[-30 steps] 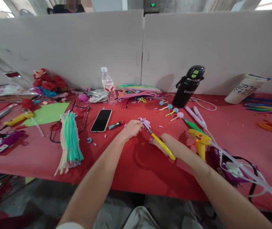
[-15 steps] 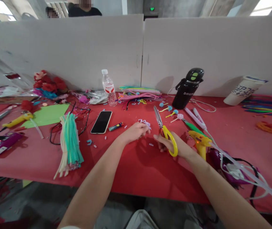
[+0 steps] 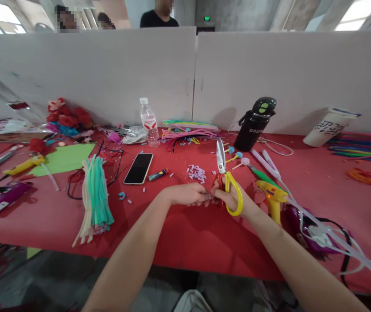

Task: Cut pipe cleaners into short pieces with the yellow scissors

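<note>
My right hand [image 3: 230, 196] has its fingers through the yellow handles of a pair of scissors [image 3: 238, 201], whose blades point away from me. My left hand [image 3: 193, 194] is closed in a pinch, its fingertips close to the right hand's thumb and fingers. Whatever sits between the fingertips is too small to make out. Just beyond my left hand lies a small pile of cut lilac pieces [image 3: 197, 173] on the red tabletop [image 3: 185, 242]. Several small pom-pom-like flowers on stems [image 3: 238, 154] lie past the scissors, with blue and pink heads.
A phone [image 3: 139, 168], a glue stick-like tube [image 3: 158, 174] and a bundle of pipe cleaners [image 3: 96, 195] lie to the left. A yellow glue gun [image 3: 272, 197] stands right of my right hand. Behind are a water bottle [image 3: 149, 123], a black flask [image 3: 254, 125] and a paper cup [image 3: 326, 128].
My left hand has left the lilac pieces and come nearer to me and my right hand, so the pile now shows. The scissors have turned more upright. People behind the partition have shifted.
</note>
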A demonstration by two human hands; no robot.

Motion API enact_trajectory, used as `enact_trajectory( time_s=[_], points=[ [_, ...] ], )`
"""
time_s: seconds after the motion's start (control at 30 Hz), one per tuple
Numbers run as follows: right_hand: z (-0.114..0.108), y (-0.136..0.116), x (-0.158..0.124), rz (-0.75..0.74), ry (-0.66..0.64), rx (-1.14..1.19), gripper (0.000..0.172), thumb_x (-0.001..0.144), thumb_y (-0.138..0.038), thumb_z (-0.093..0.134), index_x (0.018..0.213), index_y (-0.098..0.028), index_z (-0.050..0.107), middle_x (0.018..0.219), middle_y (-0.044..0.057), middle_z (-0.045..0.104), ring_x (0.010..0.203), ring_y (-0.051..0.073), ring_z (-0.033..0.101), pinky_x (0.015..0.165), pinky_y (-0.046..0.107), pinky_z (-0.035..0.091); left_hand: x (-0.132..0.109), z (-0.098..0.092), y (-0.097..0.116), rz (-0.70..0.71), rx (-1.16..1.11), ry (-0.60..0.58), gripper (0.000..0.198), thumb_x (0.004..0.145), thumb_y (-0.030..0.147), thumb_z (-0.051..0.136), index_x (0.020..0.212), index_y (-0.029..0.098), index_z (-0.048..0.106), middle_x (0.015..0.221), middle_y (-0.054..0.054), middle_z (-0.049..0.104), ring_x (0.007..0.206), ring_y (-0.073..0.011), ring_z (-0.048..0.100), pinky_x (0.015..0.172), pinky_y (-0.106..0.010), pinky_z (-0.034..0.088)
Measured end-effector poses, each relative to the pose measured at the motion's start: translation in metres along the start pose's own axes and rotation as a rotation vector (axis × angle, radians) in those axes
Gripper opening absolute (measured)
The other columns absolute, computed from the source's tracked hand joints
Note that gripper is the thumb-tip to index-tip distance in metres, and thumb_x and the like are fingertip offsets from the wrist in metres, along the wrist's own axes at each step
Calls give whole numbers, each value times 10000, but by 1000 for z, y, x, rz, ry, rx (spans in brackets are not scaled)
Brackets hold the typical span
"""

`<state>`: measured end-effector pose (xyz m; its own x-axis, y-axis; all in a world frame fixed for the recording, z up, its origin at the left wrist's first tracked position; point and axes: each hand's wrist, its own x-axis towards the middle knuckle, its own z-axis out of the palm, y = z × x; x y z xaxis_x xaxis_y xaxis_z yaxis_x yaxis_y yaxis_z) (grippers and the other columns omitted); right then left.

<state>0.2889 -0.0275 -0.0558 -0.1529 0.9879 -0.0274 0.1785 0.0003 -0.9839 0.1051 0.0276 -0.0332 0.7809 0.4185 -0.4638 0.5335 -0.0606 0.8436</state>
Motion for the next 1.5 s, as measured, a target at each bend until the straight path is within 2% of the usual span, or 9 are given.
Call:
enact_trajectory(
  time_s=[0.13, 0.3, 0.4, 0.6, 0.87, 1.07, 1.2, 1.33, 1.5],
  points=[
    [-1, 2, -2, -36, -32, -155, 79, 742, -206, 603, 680, -185, 558, 565, -8, 604, 530, 133, 564, 514, 239, 437, 0, 0, 0, -7, 0, -28, 162, 809, 300, 490, 820, 165, 578, 708, 21, 464, 565, -81, 388, 531, -227, 322],
    [-1, 4, -1, -42, -68, -116, 98, 744, -218, 638, 719, -181, 551, 603, -7, 622, 584, 148, 608, 561, 247, 469, 2, -2, -3, 32, -27, -47, 97, 711, 189, 491, 777, 165, 558, 667, 27, 449, 539, -83, 390, 499, -229, 308],
    [-3, 7, 0, -71, -89, -101, 110, 771, -239, 639, 720, -176, 565, 613, -2, 628, 568, 137, 590, 547, 244, 457, 3, -2, -5, 35, -43, -49, 102, 743, 227, 494, 783, 162, 561, 654, 30, 439, 528, -80, 385, 498, -229, 305],
    [-6, 14, 3, -89, -133, 0, 139, 819, -284, 631, 771, -182, 550, 679, 22, 667, 607, 154, 618, 578, 269, 485, 4, -1, -6, 71, -92, 15, 275, 845, 416, 476, 821, 158, 567, 701, 20, 474, 528, -70, 380, 514, -233, 313],
    [-5, 9, 0, -69, -122, -35, 175, 795, -297, 665, 782, -180, 536, 672, 18, 661, 596, 146, 604, 561, 260, 463, 1, -2, -3, 63, -153, -34, 180, 812, 314, 503, 788, 144, 555, 613, 42, 401, 500, -66, 342, 498, -232, 272],
    [-3, 8, 1, -58, -168, 110, 146, 785, -273, 639, 754, -183, 529, 621, 13, 645, 570, 153, 609, 578, 282, 492, 1, -1, -3, 53, -164, -65, 311, 832, 451, 523, 800, 147, 581, 623, 39, 405, 495, -62, 328, 498, -231, 266],
    [-5, 10, 0, -73, -165, 18, 150, 787, -276, 652, 784, -183, 535, 659, 11, 657, 600, 151, 614, 594, 271, 485, 3, -1, -5, 36, -136, -62, 235, 816, 372, 524, 800, 147, 587, 613, 37, 407, 487, -65, 334, 487, -228, 263],
    [-6, 9, -2, -86, -119, -39, 184, 757, -271, 692, 795, -180, 538, 670, 4, 651, 620, 145, 606, 600, 255, 468, 4, -2, -5, 45, -153, -59, 126, 737, 241, 519, 793, 148, 581, 611, 41, 402, 486, -67, 334, 478, -223, 262],
    [-5, 3, -3, -76, -153, -6, 125, 774, -245, 641, 781, -172, 539, 649, 11, 648, 604, 141, 595, 591, 253, 462, 4, -1, -4, 40, -159, -70, 146, 737, 250, 511, 796, 140, 588, 617, 38, 406, 486, -65, 332, 479, -224, 257]
  ],
)
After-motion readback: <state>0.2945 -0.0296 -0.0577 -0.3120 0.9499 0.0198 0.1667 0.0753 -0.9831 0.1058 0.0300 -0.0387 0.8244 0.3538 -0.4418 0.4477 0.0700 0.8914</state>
